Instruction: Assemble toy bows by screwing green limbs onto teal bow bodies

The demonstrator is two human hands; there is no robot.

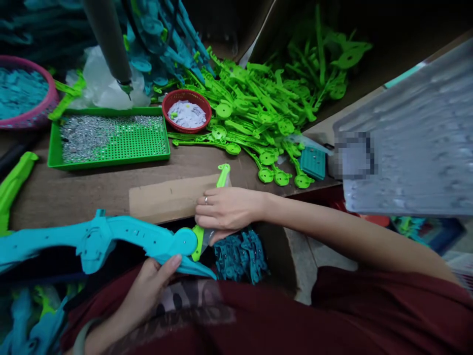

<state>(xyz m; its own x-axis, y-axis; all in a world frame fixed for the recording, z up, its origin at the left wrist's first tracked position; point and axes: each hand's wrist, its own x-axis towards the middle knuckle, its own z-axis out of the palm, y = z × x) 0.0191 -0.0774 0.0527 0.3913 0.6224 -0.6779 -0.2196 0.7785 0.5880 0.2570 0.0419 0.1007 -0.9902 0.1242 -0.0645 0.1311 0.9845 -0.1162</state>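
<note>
In my head view, the turquoise bow-shaped part (136, 231) extends leftward from the left hand (157, 281), whose thumb (172, 265) pinches it near its right end; the fingers beneath are hidden. I trace its long axis left to right along the near edge of the counter (92, 197), the pointed tip (205, 271) directed rightward and slightly toward the maroon garment (277, 320). The right hand (227, 209) curls around a green piece (223, 175), slanting away, its near end beside the round disc (185, 240).
</note>
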